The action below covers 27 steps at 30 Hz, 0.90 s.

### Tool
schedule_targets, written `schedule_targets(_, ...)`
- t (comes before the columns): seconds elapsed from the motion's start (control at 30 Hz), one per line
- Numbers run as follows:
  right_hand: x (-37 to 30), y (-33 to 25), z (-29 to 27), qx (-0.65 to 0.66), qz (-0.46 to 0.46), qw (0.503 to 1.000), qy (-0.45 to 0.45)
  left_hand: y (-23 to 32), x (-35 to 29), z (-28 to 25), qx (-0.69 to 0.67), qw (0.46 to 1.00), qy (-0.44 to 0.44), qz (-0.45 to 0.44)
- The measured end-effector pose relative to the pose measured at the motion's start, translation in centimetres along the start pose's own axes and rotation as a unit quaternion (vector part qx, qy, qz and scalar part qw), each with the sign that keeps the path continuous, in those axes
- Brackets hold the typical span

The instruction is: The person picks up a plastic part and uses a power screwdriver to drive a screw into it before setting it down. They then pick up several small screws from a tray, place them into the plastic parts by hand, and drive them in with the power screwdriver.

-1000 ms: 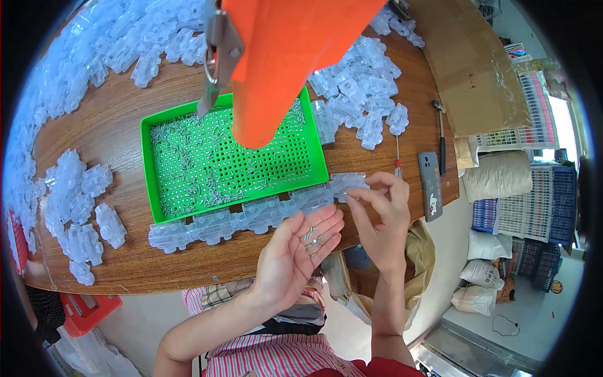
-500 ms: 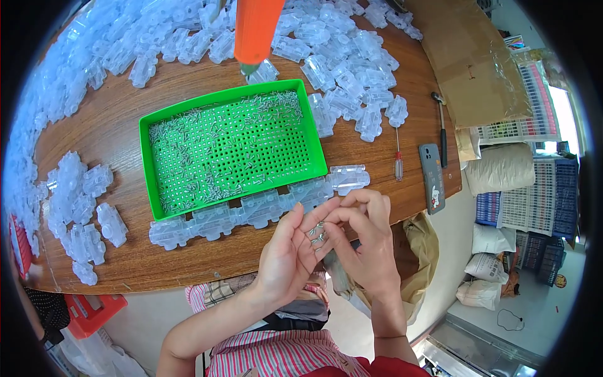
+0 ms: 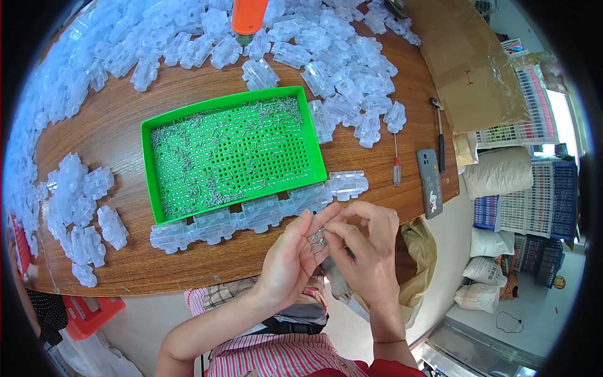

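Tray [image 3: 316, 144] on the table [image 3: 107, 132], screws [image 3: 282, 110] inside. Row of parts [image 3: 217, 226] along its near side; small pile [image 3: 75, 201] left; large heap [image 3: 188, 47] behind. Screwdriver [image 3: 396, 173] to the right, then phone [image 3: 429, 182]. Left hand [image 3: 286, 254] before the row, loose screws [image 3: 318, 238] in its palm; right hand [image 3: 370, 257] just beside.

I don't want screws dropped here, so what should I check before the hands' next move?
1. Screws resting on the cupped left hand: ok, several show.
2. Right hand pinching a screw: cannot tell; it is at the screws, but its pinch is hidden.
3. Green tray stocked: ok, many loose screws lie in it.
4. Row of clear plastic parts laid out: ok, along the tray's near edge.
5. Orange tool away from both hands: ok, beyond the tray.
6. Screwdriver away from both hands: ok, right of the tray.
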State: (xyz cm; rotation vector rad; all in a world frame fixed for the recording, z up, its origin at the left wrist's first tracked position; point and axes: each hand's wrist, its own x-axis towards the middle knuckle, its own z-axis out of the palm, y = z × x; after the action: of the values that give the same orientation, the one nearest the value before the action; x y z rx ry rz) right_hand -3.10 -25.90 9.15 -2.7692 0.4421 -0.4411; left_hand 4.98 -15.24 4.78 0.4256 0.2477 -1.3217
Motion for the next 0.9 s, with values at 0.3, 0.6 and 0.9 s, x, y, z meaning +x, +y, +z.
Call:
schedule_targets(0.3, -0.7, 1.2, 0.3, 0.171, 0.077, 0.981, 0.041, 0.2, -0.1, 0.1, 0.015, 0.999, 0.033, -0.035)
schedule_targets(0.6, -1.4, 1.4, 0.3, 0.045, 0.036, 0.995, 0.085, -0.5, 0.3, -0.4, 0.097, 0.993, 0.005, -0.070)
schedule_targets(0.9, -0.3, 1.9, -1.4, 0.097, -0.021, 0.995, -0.008, -0.1, 0.1, -0.9, 0.127, 0.992, 0.020, -0.016)
